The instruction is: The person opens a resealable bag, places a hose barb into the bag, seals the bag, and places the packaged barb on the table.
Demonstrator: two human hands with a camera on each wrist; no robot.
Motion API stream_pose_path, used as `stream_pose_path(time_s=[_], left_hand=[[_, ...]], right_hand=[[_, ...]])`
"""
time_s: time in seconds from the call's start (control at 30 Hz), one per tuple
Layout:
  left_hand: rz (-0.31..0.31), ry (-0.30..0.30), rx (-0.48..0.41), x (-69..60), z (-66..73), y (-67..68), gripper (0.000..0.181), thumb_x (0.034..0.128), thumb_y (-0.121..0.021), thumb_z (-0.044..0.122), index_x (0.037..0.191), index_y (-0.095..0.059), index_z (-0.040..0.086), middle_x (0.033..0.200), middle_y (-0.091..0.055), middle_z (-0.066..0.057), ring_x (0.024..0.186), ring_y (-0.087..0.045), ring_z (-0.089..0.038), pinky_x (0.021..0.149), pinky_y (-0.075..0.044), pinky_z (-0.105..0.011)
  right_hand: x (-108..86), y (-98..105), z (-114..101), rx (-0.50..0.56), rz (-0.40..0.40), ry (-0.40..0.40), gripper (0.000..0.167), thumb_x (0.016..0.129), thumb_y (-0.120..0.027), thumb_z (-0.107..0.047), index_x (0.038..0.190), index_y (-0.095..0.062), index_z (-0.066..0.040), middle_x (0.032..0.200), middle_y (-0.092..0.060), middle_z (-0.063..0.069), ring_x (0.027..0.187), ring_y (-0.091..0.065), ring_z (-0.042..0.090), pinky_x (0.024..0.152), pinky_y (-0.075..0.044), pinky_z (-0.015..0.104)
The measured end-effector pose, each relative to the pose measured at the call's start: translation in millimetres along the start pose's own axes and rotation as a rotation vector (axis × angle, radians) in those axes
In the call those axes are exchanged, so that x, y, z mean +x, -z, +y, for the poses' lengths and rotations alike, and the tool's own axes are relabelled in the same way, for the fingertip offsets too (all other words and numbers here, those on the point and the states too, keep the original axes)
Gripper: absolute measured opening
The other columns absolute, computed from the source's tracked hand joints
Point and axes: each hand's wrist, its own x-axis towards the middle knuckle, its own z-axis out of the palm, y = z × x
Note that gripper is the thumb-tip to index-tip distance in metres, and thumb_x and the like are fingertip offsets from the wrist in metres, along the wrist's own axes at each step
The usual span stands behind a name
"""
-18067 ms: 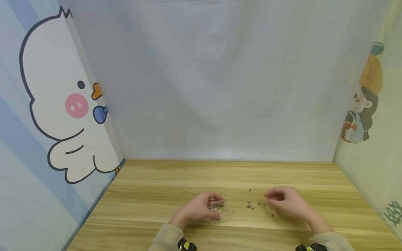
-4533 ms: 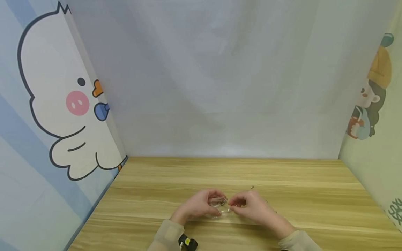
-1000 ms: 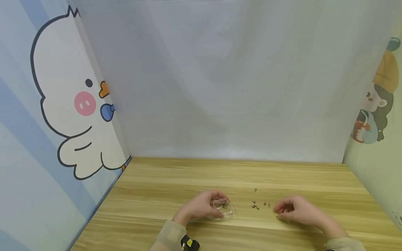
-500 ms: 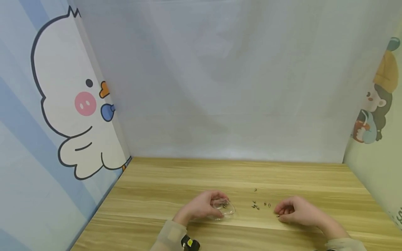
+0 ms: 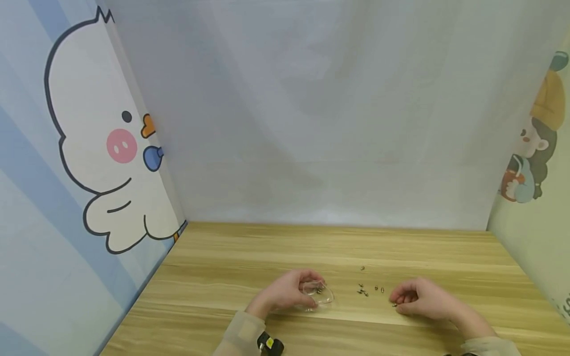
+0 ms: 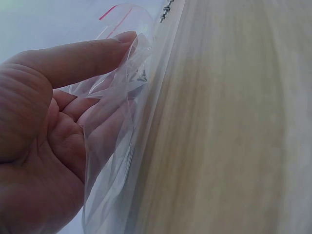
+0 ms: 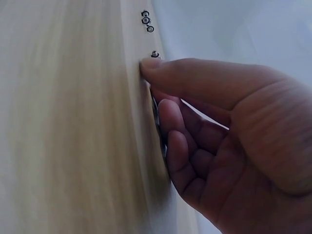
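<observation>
My left hand (image 5: 287,291) holds a clear plastic zip bag (image 5: 327,298) with its mouth spread towards the right. A few small metal screws (image 5: 318,291) lie inside it. In the left wrist view, thumb and fingers grip the crumpled bag (image 6: 109,131), which has a red zip line near its top. My right hand (image 5: 423,299) rests low on the tabletop, fingers curled, with thumb and forefinger at a small screw (image 5: 394,305). In the right wrist view the thumb tip covers most of that pinch. Several loose screws (image 5: 362,291) lie between the hands.
A lone screw (image 5: 362,268) lies farther back on the wooden table (image 5: 267,247). Two more screws (image 5: 382,290) sit just left of the right hand. A pale curtain (image 5: 311,123) stands behind the table, with printed panels at both sides.
Around 4.5 seconds ago my right hand was at the bag's mouth; it has since moved right to the screw. Over the last second it stays there, fingertips shifting slightly. The left hand keeps its hold.
</observation>
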Motion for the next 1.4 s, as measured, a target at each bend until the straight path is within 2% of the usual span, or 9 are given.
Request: stream_pose_path(time_s=[0.57, 1.1, 1.4], left_hand=[[-0.004, -0.002, -0.007, -0.4, 1.6, 0.5, 0.056, 0.0818, -0.086, -0.007, 0.131, -0.068, 0.011, 0.127, -0.073, 0.001, 0.126, -0.066, -0.019, 0.106, -0.053, -0.029], [0.005, -0.005, 0.021, -0.4, 3.2, -0.4, 0.058, 0.0794, -0.087, -0.007, 0.131, -0.069, 0.012, 0.124, -0.073, 0.003, 0.121, -0.067, -0.017, 0.106, -0.053, -0.029], [-0.004, -0.012, 0.012, 0.4, 0.0, 0.1, 0.058, 0.0795, -0.088, -0.004, 0.132, -0.069, 0.013, 0.124, -0.073, 0.005, 0.121, -0.067, -0.014, 0.108, -0.052, -0.030]], right_hand=[[0.5, -1.1, 0.1, -0.049, 0.009, 0.010, 0.010, 0.094, -0.081, -0.011, 0.103, -0.078, -0.007, 0.092, -0.072, -0.007, 0.083, -0.063, 0.004, 0.073, -0.057, 0.025], [0.7, -1.4, 1.2, -0.080, 0.021, -0.018, 0.008, 0.094, -0.081, -0.012, 0.101, -0.078, -0.009, 0.090, -0.071, -0.008, 0.082, -0.062, 0.003, 0.072, -0.056, 0.025], [0.7, -2.8, 0.1, -0.080, 0.034, 0.000, 0.006, 0.094, -0.081, -0.011, 0.099, -0.078, -0.011, 0.090, -0.071, -0.008, 0.080, -0.062, 0.002, 0.071, -0.055, 0.025]])
